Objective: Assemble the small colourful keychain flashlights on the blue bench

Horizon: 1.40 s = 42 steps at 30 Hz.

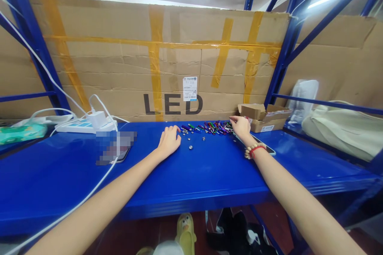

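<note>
My left hand (169, 142) rests on the blue shelf top with its fingers loosely bent and the thumb apart. It is beside the left end of a row of small shiny coloured pieces (214, 128), too small to name surely. Several small silvery round parts (190, 147) lie in front of the row. My right hand (240, 127), with a bead bracelet and a red cord at the wrist, is at the row's right end. Its thumb and forefinger are pinched together; what they hold, if anything, is hidden. Under that wrist lies a flat phone-like object (271, 150), partly covered.
An open small carton (265, 117) stands right of my right hand. A large taped cardboard box (119, 71) walls off the back. At left are a power strip (74, 126) with a white charger (97, 120), a blurred-out phone (123, 154) and a white cable (98, 183) crossing the shelf.
</note>
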Each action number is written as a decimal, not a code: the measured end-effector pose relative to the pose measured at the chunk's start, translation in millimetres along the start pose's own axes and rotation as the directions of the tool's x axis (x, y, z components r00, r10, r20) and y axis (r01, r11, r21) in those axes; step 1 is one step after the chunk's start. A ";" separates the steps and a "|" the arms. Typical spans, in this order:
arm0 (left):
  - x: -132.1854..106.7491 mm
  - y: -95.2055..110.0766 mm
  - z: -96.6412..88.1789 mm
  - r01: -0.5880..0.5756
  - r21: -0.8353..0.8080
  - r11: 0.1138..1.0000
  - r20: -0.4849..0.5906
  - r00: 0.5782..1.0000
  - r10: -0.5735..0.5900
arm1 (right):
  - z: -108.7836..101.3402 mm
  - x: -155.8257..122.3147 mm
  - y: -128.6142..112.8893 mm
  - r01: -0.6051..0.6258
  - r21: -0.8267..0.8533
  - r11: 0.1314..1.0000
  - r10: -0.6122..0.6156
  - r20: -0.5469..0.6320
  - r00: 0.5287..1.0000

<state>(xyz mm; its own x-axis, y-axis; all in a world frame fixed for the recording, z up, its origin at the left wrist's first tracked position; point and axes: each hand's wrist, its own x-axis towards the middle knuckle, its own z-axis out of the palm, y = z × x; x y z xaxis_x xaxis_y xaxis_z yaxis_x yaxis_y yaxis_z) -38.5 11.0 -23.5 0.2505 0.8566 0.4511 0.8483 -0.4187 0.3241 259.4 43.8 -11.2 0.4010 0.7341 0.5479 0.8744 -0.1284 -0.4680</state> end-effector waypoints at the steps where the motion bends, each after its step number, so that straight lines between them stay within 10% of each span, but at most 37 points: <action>1: 0.8 -2.4 1.8 -0.039 0.005 0.999 0.022 0.999 0.039 | 0.7 0.0 0.2 0.006 -0.051 0.999 -0.005 0.035 0.999; 12: 6.2 -14.7 9.3 -0.098 0.017 0.995 0.058 0.994 0.097 | -2.7 -14.5 -27.5 0.237 -0.106 0.966 -0.224 0.120 0.967; 23: 7.8 -10.5 5.7 -0.026 0.013 1.000 0.034 0.999 0.025 | 26.9 -39.2 -73.7 0.680 0.182 0.710 -0.685 0.400 0.608; 36: 3.7 -3.9 1.9 -0.059 -0.015 0.998 0.012 0.998 0.059 | 4.6 -31.2 -63.1 0.443 0.049 0.895 -0.434 0.323 0.841; 42: 3.9 -2.9 1.0 -0.052 0.001 0.999 0.034 0.998 0.052 | -2.0 -25.5 -55.7 0.414 -0.060 0.908 -0.370 0.347 0.862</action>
<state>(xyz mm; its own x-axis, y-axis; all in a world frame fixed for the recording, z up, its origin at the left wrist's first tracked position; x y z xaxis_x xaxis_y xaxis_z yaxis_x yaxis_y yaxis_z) -39.5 15.9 -23.5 0.3097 0.8436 0.4386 0.8348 -0.4621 0.2994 201.1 30.9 2.3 -0.0725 0.9114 0.4050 0.9767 0.1471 -0.1562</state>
